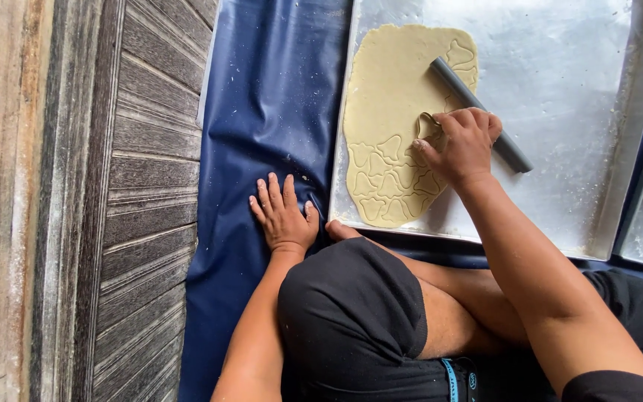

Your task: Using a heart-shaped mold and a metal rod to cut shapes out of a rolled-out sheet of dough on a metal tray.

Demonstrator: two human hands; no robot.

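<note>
Nearest, the left hand [284, 214] lies flat and open on the blue sheet [262, 112], holding nothing. At 1 o'clock from it, the right hand [461, 145] pinches a metal cookie cutter [427, 126] into the rolled dough [396, 119] on the steel tray [560, 74]. Best to press straight down, nesting close to earlier cuts. The dough is pale, thin, already scored with shapes at its near end; a grey rolling pin [478, 112] lies across its 3 o'clock edge.

Thin metal cookie cutter [429, 126] pressed upright into flat, pale rolled dough sheet [392, 97]; near part of the sheet scored with rows of cut shapes, far part mostly uncut.
</note>
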